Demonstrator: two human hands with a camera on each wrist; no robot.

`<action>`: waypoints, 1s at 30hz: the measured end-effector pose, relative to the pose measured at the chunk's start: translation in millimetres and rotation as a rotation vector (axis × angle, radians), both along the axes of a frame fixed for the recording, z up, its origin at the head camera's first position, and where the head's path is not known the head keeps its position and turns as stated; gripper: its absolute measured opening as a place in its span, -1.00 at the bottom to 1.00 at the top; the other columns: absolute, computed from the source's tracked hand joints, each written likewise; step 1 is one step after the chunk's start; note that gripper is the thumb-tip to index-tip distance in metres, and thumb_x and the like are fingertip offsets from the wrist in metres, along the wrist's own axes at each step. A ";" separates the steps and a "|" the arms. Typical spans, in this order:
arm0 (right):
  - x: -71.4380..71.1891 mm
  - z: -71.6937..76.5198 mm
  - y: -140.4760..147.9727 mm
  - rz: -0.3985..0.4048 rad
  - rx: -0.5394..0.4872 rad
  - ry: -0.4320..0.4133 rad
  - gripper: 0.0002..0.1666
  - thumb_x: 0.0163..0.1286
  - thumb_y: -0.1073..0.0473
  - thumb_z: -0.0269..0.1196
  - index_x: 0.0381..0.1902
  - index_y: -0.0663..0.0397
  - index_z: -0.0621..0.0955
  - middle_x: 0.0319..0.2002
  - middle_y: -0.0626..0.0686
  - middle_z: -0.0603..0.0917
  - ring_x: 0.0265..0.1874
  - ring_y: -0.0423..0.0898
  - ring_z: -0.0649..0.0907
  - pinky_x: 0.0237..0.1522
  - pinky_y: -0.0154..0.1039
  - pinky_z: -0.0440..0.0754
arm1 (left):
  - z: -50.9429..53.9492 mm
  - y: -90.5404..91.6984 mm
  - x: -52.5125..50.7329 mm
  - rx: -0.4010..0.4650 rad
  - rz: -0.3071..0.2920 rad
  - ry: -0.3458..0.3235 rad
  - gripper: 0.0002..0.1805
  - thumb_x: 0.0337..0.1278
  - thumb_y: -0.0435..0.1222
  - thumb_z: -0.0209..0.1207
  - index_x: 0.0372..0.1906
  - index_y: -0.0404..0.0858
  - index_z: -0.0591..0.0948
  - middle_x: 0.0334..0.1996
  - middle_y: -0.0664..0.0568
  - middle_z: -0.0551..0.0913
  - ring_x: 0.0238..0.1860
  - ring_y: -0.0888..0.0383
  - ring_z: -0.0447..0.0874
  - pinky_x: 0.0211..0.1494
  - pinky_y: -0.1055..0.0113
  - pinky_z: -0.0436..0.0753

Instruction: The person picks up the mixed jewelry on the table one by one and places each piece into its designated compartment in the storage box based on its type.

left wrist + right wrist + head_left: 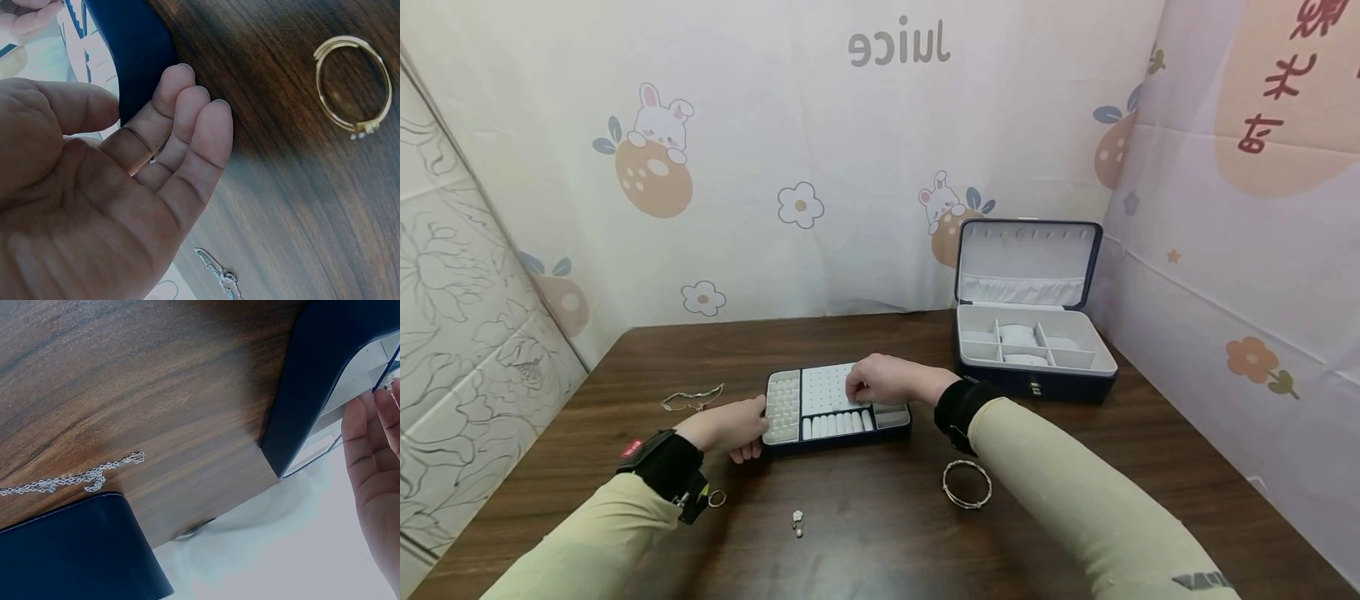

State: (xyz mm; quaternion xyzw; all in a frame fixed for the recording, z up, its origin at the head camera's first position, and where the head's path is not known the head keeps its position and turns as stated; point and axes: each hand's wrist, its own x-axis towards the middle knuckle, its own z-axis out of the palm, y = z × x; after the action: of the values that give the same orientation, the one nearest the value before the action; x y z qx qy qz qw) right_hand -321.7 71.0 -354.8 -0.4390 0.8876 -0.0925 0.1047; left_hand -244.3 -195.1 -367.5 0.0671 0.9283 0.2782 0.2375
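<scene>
Navy tray (842,442) lies under the right hand (887,379), its long axis running sideways from the left hand (730,427). Right hand bends downward, fingers (858,388) drawn together; what they hold, I cannot tell. Left hand, half-open, touches the tray's left end. Only the right wrist view shows a silver chain (87,477), right of the right hand, near the box (1000,379).

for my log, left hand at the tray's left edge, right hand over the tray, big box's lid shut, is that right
The lid isn't shut: the head view shows it standing open on the big box. Left hand, right hand and tray are as you say.
</scene>
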 end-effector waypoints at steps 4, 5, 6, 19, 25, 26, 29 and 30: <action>2.0 1.6 0.2 -0.012 -0.014 -0.026 -0.81 0.51 0.31 0.20 -0.16 -0.01 0.73 -0.16 -0.10 0.71 -0.19 -0.20 0.59 0.00 -0.26 0.61 | -0.3 -0.6 0.2 -0.003 -0.001 0.000 -0.52 0.49 -0.39 -0.13 0.33 -0.60 0.18 -0.50 -0.14 0.64 -0.58 0.09 0.56 -0.45 0.25 0.66; 2.4 1.9 0.5 -0.021 -0.016 -0.030 -0.82 0.52 0.31 0.20 -0.14 0.00 0.73 -0.16 -0.10 0.71 -0.19 -0.20 0.59 -0.01 -0.26 0.61 | -0.2 -0.5 0.5 -0.003 -0.002 0.000 -0.52 0.49 -0.39 -0.13 0.33 -0.60 0.18 -0.50 -0.14 0.64 -0.58 0.09 0.56 -0.45 0.25 0.66; 2.6 2.2 1.0 -0.031 -0.016 -0.035 -0.82 0.52 0.30 0.19 -0.12 0.00 0.72 -0.15 -0.10 0.71 -0.19 -0.20 0.58 -0.01 -0.26 0.60 | -0.5 -0.5 0.5 -0.002 -0.001 0.000 -0.53 0.49 -0.39 -0.13 0.32 -0.60 0.19 -0.50 -0.14 0.64 -0.58 0.09 0.56 -0.45 0.25 0.66; -0.1 9.1 13.5 -0.143 -0.059 -0.015 -0.86 0.51 0.26 0.19 -0.10 0.04 0.69 -0.29 -0.10 0.64 -0.30 -0.17 0.55 -0.19 -0.27 0.56 | -2.8 -0.5 0.2 0.002 0.006 0.005 -0.46 0.48 -0.38 -0.13 0.40 -0.61 0.13 -0.49 -0.14 0.63 -0.57 0.08 0.57 -0.43 0.24 0.66; -4.2 10.3 28.0 -0.221 -0.056 0.026 -0.91 0.50 0.25 0.20 -0.25 0.00 0.63 -0.39 -0.08 0.59 -0.40 -0.16 0.52 -0.33 -0.30 0.50 | -4.3 -0.7 0.0 0.008 0.007 0.011 -0.50 0.48 -0.38 -0.14 0.36 -0.59 0.17 -0.50 -0.13 0.63 -0.57 0.09 0.55 -0.45 0.25 0.65; -4.9 10.3 30.5 -0.236 -0.055 0.027 -0.91 0.49 0.24 0.20 -0.25 0.01 0.63 -0.40 -0.08 0.59 -0.41 -0.16 0.52 -0.35 -0.29 0.50 | -4.6 -0.9 0.2 0.008 0.007 0.013 -0.50 0.47 -0.38 -0.14 0.36 -0.59 0.17 -0.50 -0.13 0.63 -0.57 0.08 0.56 -0.45 0.25 0.65; -6.6 9.7 37.3 -0.295 -0.051 0.015 -0.93 0.48 0.22 0.21 -0.24 0.03 0.63 -0.40 -0.06 0.60 -0.42 -0.15 0.54 -0.36 -0.28 0.51 | -4.3 -1.3 0.5 0.009 0.005 0.020 -0.51 0.47 -0.38 -0.14 0.35 -0.60 0.18 -0.50 -0.14 0.63 -0.57 0.08 0.56 -0.45 0.24 0.66; -7.4 9.6 39.1 -0.313 -0.047 0.006 -0.93 0.48 0.21 0.21 -0.23 0.03 0.63 -0.40 -0.06 0.60 -0.42 -0.14 0.54 -0.36 -0.28 0.51 | -4.1 -1.4 0.5 0.009 0.004 0.022 -0.50 0.47 -0.38 -0.14 0.35 -0.60 0.17 -0.50 -0.14 0.63 -0.57 0.07 0.56 -0.44 0.24 0.66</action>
State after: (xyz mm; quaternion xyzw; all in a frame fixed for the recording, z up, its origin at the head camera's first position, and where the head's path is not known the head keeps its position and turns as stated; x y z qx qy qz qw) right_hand -329.0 110.1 -345.2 -0.2977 0.9431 -0.1271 0.0758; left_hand -243.8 -196.5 -371.6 0.0691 0.9297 0.2820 0.2264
